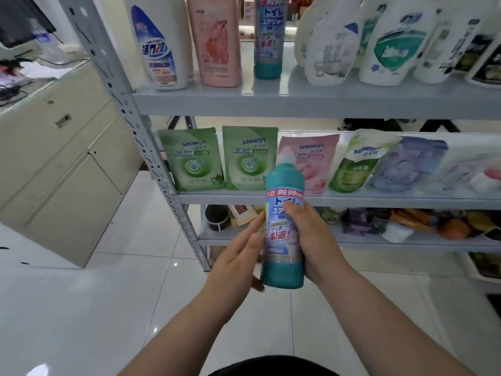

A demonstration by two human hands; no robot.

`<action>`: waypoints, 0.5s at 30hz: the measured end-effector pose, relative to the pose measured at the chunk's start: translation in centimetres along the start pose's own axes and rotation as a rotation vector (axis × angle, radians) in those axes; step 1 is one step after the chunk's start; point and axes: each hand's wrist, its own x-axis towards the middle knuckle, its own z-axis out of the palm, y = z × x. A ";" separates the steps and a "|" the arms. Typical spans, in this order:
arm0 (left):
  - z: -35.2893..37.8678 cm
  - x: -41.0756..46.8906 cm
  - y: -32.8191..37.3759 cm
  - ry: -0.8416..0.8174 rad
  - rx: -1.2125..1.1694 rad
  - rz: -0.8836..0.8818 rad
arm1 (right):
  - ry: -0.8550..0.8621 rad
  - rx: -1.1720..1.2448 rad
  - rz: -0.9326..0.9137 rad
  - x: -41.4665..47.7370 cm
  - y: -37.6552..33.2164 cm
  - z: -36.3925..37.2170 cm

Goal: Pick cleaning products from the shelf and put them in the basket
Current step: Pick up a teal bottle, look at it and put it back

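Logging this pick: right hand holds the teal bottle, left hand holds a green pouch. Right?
No. In the head view the right hand holds the teal bottle, but the left hand holds nothing; its straight fingers lie beside the bottle.

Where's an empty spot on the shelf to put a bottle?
On the top shelf there's a bare strip between the standing teal bottle and the white spray bottles. The pouches below are packed edge to edge.

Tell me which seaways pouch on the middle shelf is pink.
The third from the left: the pink pouch, behind the cap of the teal bottle; the green pouches stand to its left.
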 end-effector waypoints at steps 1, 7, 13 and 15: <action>0.7 0.5 -0.1 0.051 -0.043 -0.023 | -0.004 0.060 0.033 -0.1 -0.3 -1.0; 7.3 2.1 0.1 0.019 -0.494 -0.370 | -0.090 0.142 -0.018 0.2 -0.4 -4.5; 10.9 2.7 0.3 -0.011 -0.329 -0.368 | -0.076 -0.226 -0.041 1.4 -2.2 -9.2; 11.3 2.9 0.7 -0.059 -0.132 -0.321 | -0.002 -0.093 0.105 1.6 -3.0 -10.6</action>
